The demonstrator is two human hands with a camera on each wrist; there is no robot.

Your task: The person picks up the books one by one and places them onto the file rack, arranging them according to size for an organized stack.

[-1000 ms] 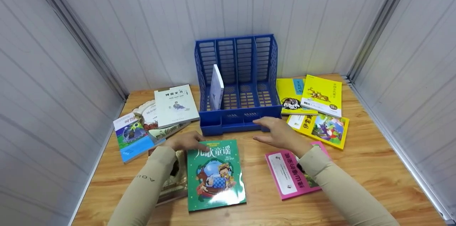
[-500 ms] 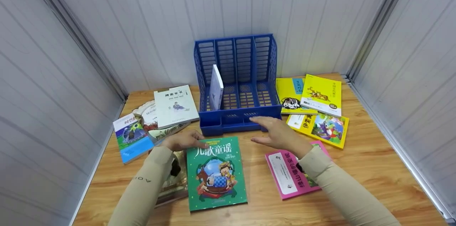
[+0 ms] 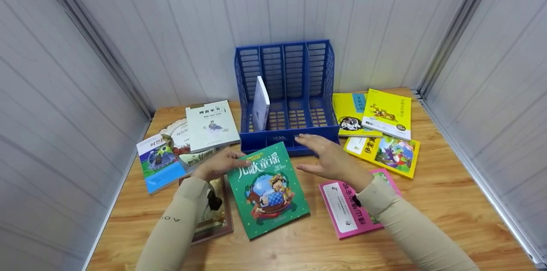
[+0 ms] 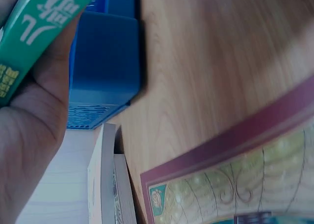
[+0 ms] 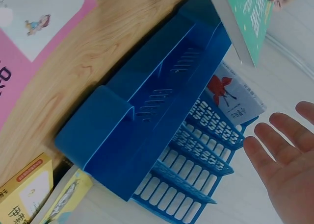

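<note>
My left hand [image 3: 220, 164] pinches a green children's book [image 3: 271, 196] by its top left corner, thumb over the cover. The book is raised and tilted, its top edge overlapping the front of the blue file rack [image 3: 252, 139] in the head view. In the left wrist view, the palm lies under the book's corner. To the right of the book, my right hand [image 3: 333, 162] is held with fingers extended, touching nothing, in front of the rack. One thin white book [image 3: 260, 106] leans upright in the rack's leftmost slot.
A brown-framed book [image 3: 216, 215] lies beneath the left forearm; a pink book [image 3: 344, 209] lies under the right one. Left of the rack are a pale book [image 3: 212, 128] and a blue-green book [image 3: 160, 164]. Several yellow books [image 3: 389, 113] lie to its right.
The green book has come up off the table, swung its lower end rightward and moved toward the rack in my left hand. My right hand has shifted slightly left.
</note>
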